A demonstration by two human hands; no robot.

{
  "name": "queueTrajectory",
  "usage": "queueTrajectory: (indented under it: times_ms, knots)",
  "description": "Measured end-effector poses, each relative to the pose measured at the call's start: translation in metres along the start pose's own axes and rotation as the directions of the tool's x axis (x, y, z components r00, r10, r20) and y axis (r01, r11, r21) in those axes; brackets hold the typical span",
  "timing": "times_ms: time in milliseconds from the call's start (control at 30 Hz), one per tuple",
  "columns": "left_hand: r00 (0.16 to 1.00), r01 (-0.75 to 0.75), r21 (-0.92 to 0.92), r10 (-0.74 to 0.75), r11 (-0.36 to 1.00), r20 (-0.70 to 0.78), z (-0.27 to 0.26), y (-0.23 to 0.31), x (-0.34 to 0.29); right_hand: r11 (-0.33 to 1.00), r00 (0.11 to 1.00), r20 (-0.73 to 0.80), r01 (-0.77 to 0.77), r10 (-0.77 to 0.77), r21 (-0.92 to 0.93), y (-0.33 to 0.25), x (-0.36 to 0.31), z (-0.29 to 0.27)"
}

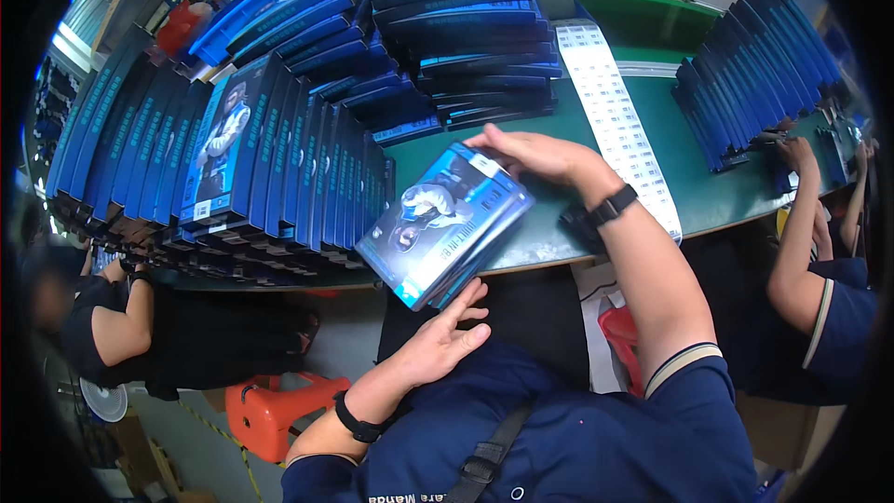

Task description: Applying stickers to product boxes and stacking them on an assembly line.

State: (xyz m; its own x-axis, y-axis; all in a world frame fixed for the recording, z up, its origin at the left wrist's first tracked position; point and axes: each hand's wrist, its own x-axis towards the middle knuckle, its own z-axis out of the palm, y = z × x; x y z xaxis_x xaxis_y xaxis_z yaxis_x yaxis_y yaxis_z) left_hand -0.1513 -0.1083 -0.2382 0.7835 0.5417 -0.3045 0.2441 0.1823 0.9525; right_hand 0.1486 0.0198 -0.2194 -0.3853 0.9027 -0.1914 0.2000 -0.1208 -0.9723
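Note:
A small stack of flat blue boxes (424,224), with a white-suited figure printed on the top one, is tilted at the table's front edge between my two hands. My right hand (543,156) grips the far right corner, its thumb along the upper edge. Against the near edge press the fingers of my left hand (445,343); its fingertips are partly hidden by the boxes. Just right of my right hand, a long strip of white labels (610,112) runs across the green table (712,200).
Upright rows of blue boxes (312,163) crowd the left, with tall flat piles (461,33) behind. Another box row (745,74) stands far right, near a co-worker's arm (799,214). A second person (116,326) is at left. An orange-red stool (265,417) stands below.

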Motion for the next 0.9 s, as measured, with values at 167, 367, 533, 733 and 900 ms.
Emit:
queueTrajectory:
  times_ms: [167,367,533,733,900]
  knots:
    - [0.996,0.038,-0.099,-0.045,0.994,-0.075,-0.006,0.014,0.009,0.986,0.987,-0.159,0.01,-0.037,-0.169,0.008,-0.094,0.005]
    - [0.992,0.005,-0.223,-0.033,0.975,-0.122,-0.011,0.033,0.03,0.997,0.961,-0.275,-0.039,0.019,-0.065,0.021,-0.156,0.04]
    - [0.869,-0.16,0.507,0.364,0.847,-0.334,-0.014,0.03,0.032,0.957,0.845,-0.513,0.256,-0.152,0.138,0.02,-0.13,0.064]
    - [0.858,-0.359,0.246,0.422,0.9,-0.292,0.01,0.037,0.05,0.811,0.747,-0.629,0.496,-0.216,0.31,0.015,-0.118,0.142]
    - [0.721,-0.536,0.402,0.651,0.742,-0.24,0.006,0.107,0.005,0.713,0.674,-0.659,0.638,-0.334,0.29,-0.077,-0.124,0.156]
